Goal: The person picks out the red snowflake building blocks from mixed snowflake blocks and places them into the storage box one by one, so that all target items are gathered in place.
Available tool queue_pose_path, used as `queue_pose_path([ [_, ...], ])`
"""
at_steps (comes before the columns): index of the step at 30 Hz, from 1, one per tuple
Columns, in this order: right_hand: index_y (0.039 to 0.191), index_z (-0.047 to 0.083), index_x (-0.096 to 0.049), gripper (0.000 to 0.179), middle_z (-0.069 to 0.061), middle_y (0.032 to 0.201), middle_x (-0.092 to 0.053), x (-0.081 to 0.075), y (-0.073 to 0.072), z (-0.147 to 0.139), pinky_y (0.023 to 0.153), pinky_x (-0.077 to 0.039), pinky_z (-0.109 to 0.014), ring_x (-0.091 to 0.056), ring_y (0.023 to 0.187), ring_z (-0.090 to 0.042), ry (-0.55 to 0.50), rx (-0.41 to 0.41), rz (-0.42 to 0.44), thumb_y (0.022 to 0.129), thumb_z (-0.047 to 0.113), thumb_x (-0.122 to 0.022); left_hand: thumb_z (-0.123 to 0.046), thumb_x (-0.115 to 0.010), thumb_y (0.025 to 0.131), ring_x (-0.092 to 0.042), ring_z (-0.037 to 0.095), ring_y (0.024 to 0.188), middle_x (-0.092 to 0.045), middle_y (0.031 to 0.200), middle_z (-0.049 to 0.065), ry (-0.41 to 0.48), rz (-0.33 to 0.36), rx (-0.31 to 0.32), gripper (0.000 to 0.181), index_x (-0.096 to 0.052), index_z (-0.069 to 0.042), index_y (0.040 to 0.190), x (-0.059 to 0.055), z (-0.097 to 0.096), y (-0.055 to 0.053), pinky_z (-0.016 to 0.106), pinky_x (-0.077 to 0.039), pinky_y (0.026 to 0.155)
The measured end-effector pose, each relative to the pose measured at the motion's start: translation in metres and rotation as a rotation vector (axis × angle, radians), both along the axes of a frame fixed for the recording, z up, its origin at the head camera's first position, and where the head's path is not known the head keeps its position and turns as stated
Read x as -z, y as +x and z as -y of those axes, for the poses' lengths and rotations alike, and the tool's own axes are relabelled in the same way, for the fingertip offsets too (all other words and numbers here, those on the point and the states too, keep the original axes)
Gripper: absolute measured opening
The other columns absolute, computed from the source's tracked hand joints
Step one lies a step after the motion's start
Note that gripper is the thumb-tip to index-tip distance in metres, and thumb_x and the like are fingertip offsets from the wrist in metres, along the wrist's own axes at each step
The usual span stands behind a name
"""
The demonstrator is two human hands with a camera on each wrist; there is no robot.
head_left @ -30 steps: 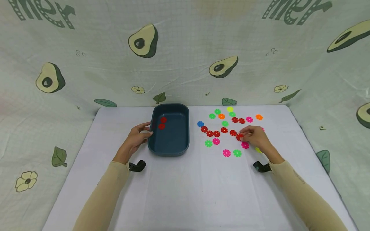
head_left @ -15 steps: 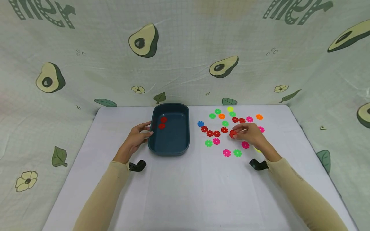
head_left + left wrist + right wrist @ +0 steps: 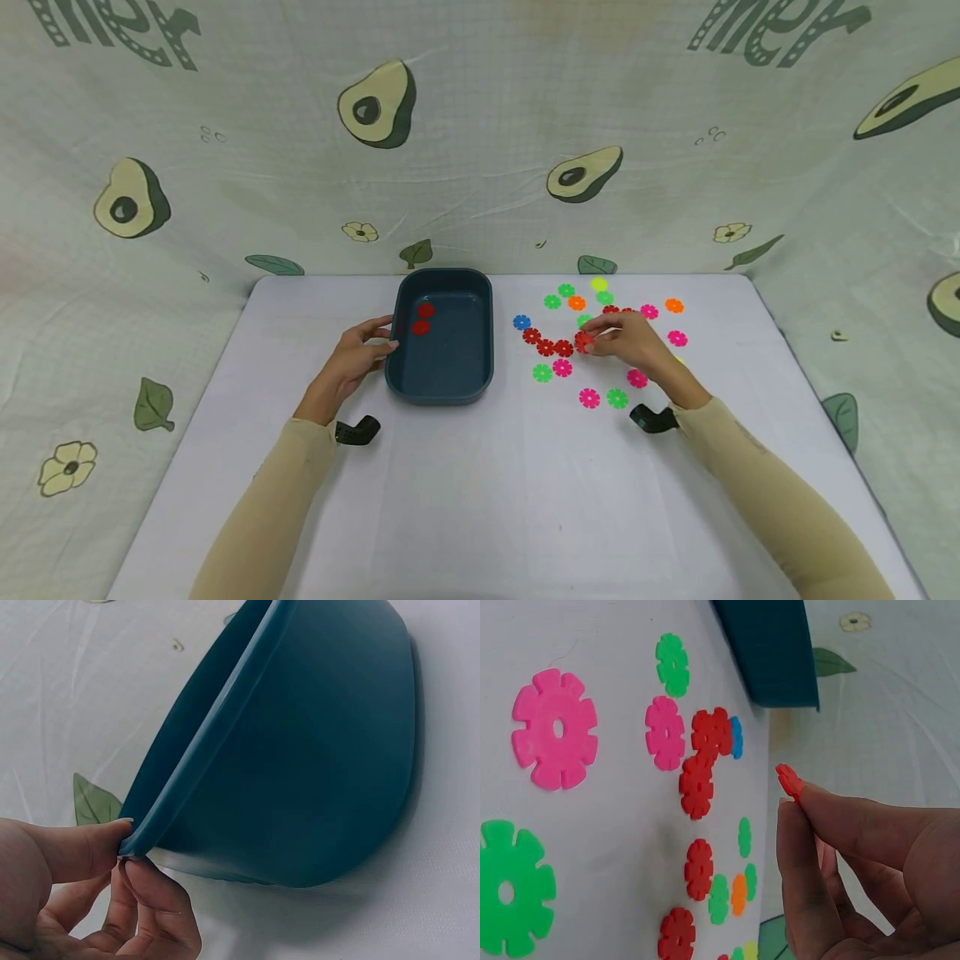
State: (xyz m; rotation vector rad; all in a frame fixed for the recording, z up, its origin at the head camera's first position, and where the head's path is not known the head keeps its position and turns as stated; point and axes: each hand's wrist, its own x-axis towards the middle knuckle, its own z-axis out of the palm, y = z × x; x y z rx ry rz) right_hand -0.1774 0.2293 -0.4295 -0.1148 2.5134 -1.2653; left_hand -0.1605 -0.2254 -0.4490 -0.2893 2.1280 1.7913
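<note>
My left hand (image 3: 358, 360) holds the left rim of a dark blue-green tray (image 3: 442, 371); in the left wrist view the thumb (image 3: 90, 847) lies on the rim with curled fingers beneath. Two red snowflake-shaped plastic discs, one of them this red disc (image 3: 421, 328), lie inside the tray. Above the scattered pieces, my right hand (image 3: 632, 343) pinches another red notched disc (image 3: 788, 780) between thumb and index finger, raised off the table. More red discs (image 3: 545, 347) lie in a loose row left of that hand. Part of the scatter is hidden behind its fingers.
Green, pink, orange and yellow discs, such as a pink disc (image 3: 589, 398) and a green disc (image 3: 617, 398), lie around the right hand. A blue disc (image 3: 521, 322) is nearest the tray. A patterned cloth (image 3: 480, 167) hangs behind the white table (image 3: 480, 500).
My right hand has lifted a red disc from the right side of the scatter and carried it left toward the tray. The left hand and tray have stayed put.
</note>
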Motion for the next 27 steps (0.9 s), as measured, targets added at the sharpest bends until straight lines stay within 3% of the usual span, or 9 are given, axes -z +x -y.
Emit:
queue_pose_path([
  [6,0.128,0.000,-0.074,0.033,-0.021,0.125,-0.068,-0.004,-0.006,0.014,0.083,-0.059,-0.040,-0.066,0.105,-0.031,0.014,-0.015,0.011,0.097,0.010,-0.076,-0.004,-0.062,0.106,-0.055,0.010,0.090,-0.045,0.134,0.012,0.007,-0.004,-0.002,0.062,-0.039,-0.008,0.164,0.002,0.000,0.000,0.022,-0.051,0.076],
  [13,0.129,-0.001,-0.073,0.032,-0.021,0.124,-0.067,-0.010,-0.013,0.033,0.093,-0.059,-0.047,-0.066,0.101,-0.026,-0.043,-0.030,0.042,0.098,0.007,-0.073,-0.003,-0.062,0.106,-0.054,0.009,0.090,-0.046,0.132,0.011,0.008,-0.011,-0.007,0.062,-0.040,-0.007,0.163,0.003,0.001,0.000,0.021,-0.050,0.075],
  [17,0.127,-0.003,-0.073,0.030,-0.021,0.123,-0.066,-0.012,-0.017,0.044,0.087,-0.060,-0.043,-0.068,0.096,-0.025,-0.071,-0.063,0.024,0.098,0.005,-0.072,-0.001,-0.061,0.106,-0.054,0.007,0.085,-0.047,0.131,0.010,0.012,-0.015,-0.008,0.061,-0.040,-0.006,0.163,0.002,0.001,0.000,0.021,-0.050,0.075],
  [27,0.123,-0.001,-0.076,0.027,-0.021,0.121,-0.067,-0.017,-0.024,0.080,0.089,-0.061,-0.049,-0.067,0.099,-0.032,-0.090,-0.105,0.026,0.096,0.000,-0.071,0.000,-0.062,0.105,-0.054,0.009,0.089,-0.046,0.128,0.009,0.037,-0.010,-0.013,0.062,-0.040,-0.006,0.163,0.003,0.001,-0.002,0.020,-0.051,0.074],
])
